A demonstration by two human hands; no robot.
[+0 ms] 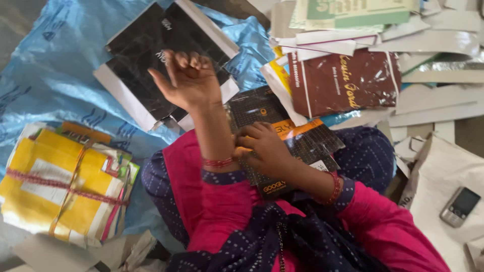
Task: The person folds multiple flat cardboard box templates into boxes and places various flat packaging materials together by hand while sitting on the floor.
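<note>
The right hand (264,151) presses on a stack of dark flat packets (282,141) lying across the person's lap, fingers curled over the near-left edge, grasping the top packet. The stack's long axis runs from the lower left, near the body, up to the right. The left hand (189,78) is raised clear above the stack, loosely clenched, holding nothing visible; the stack lies below and to the right of it, so the right hand is the nearer. On the floor, a tied bundle of yellow packets (55,186) sits at the left, a brown packet (343,83) ahead, a mobile phone (460,206) at the right.
</note>
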